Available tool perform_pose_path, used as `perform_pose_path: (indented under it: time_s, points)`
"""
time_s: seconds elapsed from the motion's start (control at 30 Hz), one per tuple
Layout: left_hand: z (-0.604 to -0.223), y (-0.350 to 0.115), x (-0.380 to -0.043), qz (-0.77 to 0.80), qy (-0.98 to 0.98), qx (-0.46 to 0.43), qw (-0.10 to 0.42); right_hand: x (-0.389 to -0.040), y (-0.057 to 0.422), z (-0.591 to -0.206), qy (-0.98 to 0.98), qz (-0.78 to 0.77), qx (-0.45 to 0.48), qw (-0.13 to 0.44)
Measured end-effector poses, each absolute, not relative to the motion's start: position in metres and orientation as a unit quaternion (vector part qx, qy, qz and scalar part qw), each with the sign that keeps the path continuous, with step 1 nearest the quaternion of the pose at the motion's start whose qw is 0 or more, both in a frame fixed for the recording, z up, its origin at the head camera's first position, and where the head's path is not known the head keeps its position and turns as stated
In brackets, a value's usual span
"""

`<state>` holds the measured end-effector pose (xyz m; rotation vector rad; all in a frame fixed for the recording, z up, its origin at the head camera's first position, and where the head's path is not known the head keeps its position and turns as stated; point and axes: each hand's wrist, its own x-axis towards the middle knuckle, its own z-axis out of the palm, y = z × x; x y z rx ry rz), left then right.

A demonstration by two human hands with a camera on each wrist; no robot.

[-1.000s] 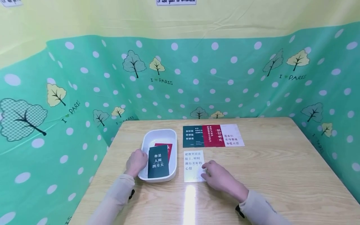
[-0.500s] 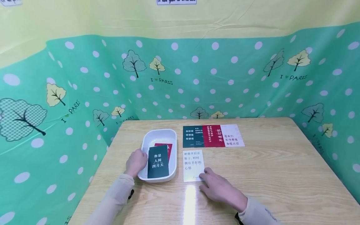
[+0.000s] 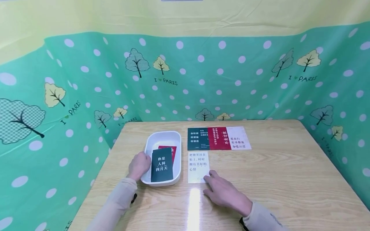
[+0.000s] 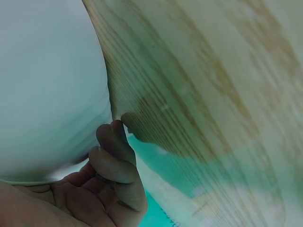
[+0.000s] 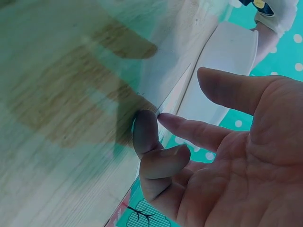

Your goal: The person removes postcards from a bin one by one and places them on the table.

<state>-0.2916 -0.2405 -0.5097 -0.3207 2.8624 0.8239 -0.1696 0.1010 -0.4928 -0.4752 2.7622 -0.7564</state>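
Observation:
My left hand (image 3: 139,166) grips the left rim of a white plastic tray (image 3: 165,138), fingers curled against its outer wall (image 4: 52,90) in the left wrist view. Inside the tray lie a dark green card (image 3: 162,175) with white writing and a red card (image 3: 174,153) partly beneath it. To the right of the tray, a white card (image 3: 198,173) with printed lines lies flat on the table. The fingertips of my right hand (image 3: 225,194) rest on its lower right edge. In the right wrist view the thumb (image 5: 232,87) stands apart from the card, and the lower fingers are bent.
Just beyond the white card is a row of cards: dark green (image 3: 194,146), red (image 3: 218,146) and white (image 3: 238,133), side by side or overlapping. Wooden table (image 3: 274,166) extends to the right. A green dotted curtain (image 3: 245,80) stands behind and around it.
The white card has slid away from me, its top now close to the card row. My right hand has shifted slightly left and forward with it. The left hand stays on the tray.

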Motion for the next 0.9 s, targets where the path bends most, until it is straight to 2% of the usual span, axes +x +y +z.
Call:
perform_pose_path:
  time_s: [0.9]
  points:
    - [-0.5074,-0.2398,-0.2908,0.270,0.954,-0.107,0.069,-0.1742,0.0991,-0.4983,0.943,-0.258,-0.171,0.122]
